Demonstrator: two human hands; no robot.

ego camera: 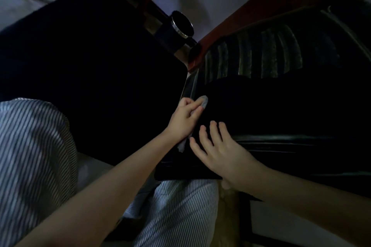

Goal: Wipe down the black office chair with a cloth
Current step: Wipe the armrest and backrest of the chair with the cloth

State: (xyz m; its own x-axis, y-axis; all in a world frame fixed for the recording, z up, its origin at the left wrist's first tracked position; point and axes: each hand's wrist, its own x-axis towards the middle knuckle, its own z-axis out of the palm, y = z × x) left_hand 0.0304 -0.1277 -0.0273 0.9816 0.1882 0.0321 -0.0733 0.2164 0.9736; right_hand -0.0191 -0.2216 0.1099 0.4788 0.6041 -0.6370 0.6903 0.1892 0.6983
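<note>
Cloth [203, 100] sits bunched in the clenched left hand [183, 120], rubbing the black office chair [281, 106] at ten o'clock, while the flat, unclenched right hand [217, 146] apparently steadies it.

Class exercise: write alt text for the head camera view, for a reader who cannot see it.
A left hand presses a pale cloth against a black chair in dim light, while the right hand rests flat on the chair's edge. Striped clothing fills the lower left.
</note>
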